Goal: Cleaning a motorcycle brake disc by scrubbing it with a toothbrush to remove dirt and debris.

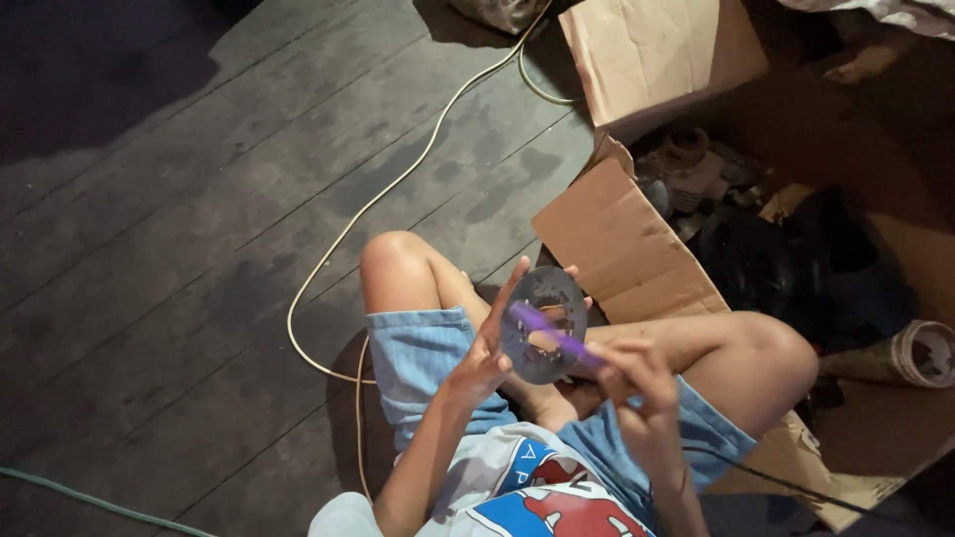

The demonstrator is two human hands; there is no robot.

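I sit cross-legged on a wooden floor in denim shorts. My left hand (487, 348) holds a round grey metal disc (542, 320) with a centre hole and small holes, gripping its left rim, fingers behind it. My right hand (637, 373) pinches a thin purple stick-like tool (552, 333), perhaps a toothbrush, whose tip lies across the disc's face near the centre hole.
An open cardboard box (622, 244) holding dark metal parts stands to the right, beside my right knee. A cream cable (398, 184) snakes across the dark floor planks (179, 219) on the left. A roll-shaped object (920, 353) lies at the far right.
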